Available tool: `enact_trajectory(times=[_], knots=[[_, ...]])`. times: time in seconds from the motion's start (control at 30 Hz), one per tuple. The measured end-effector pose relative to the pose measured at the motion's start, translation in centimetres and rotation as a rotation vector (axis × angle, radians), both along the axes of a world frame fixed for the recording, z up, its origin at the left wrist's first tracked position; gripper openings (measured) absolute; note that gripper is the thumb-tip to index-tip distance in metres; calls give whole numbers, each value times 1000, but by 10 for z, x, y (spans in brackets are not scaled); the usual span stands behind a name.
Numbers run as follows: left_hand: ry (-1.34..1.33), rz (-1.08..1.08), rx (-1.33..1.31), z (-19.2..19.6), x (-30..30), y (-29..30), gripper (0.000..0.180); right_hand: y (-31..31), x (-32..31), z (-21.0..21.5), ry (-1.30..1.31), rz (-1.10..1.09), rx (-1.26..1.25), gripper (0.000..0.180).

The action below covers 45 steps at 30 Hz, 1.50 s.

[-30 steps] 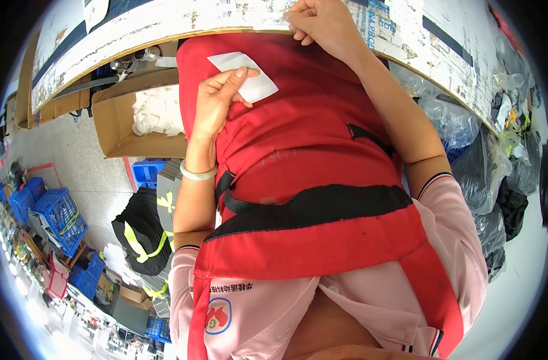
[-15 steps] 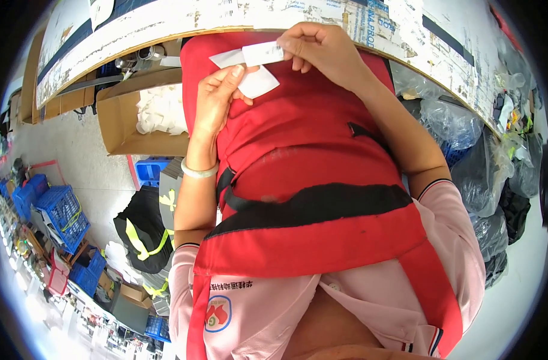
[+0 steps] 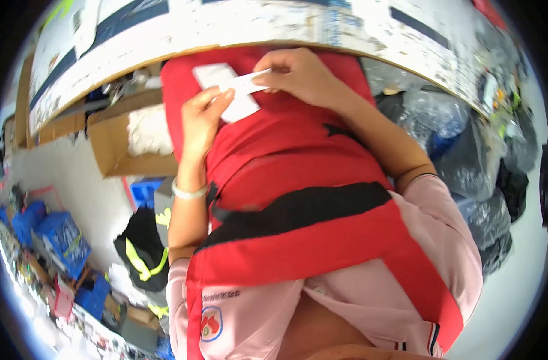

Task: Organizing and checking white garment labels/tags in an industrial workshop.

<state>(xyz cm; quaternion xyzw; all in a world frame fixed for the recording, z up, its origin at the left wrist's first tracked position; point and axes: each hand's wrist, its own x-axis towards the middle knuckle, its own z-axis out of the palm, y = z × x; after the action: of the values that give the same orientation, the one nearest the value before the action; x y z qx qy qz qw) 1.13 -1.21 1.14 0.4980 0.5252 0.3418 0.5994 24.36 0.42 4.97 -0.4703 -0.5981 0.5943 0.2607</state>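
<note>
Both hands pinch 1 white label: left hand (image 3: 203, 115) steadies label (image 3: 229, 93) at 9 o'clock, right hand (image 3: 298, 75) peels at 3, against the red garment (image 3: 286, 150).

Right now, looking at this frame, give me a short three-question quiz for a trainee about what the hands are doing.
1. True or false: both hands touch white paper pieces over the red fabric.
2. Which hand pinches the narrow white strip? A left, B right.
3. What is on the left wrist?

Key
1. True. The left hand and right hand meet at the white label sheet lying on the red fabric.
2. B. The right hand's fingers pinch the narrow white strip, while the left hand rests on the sheet.
3. A pale bracelet.
</note>
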Motion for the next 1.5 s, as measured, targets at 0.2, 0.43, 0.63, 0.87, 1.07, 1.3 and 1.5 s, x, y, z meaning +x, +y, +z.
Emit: enact_trajectory(times=[0.2, 0.43, 0.63, 0.87, 1.07, 1.3, 1.5], knots=[[-248, 113, -125, 13, -22, -6, 22, 13, 118, 21, -227, -615, 215, 19], [-347, 322, -170, -14, -92, 9, 31, 23, 199, 7, -845, -853, 778, 23], [-715, 579, -454, -135, -203, 19, 32, 29, 109, 10, -535, -657, 712, 24], [-54, 955, -610, -199, -266, -6, 42, 69, -45, -3, -449, -119, 917, 38], [-13, 872, -510, -199, -270, -27, 39, 99, -83, -24, -520, -33, 1032, 33], [-95, 795, -356, -144, -201, -8, 30, 110, -78, -14, -398, -23, 996, 15], [-269, 339, -165, -8, -88, 33, 31, 87, -74, 10, -355, -41, 1020, 11]])
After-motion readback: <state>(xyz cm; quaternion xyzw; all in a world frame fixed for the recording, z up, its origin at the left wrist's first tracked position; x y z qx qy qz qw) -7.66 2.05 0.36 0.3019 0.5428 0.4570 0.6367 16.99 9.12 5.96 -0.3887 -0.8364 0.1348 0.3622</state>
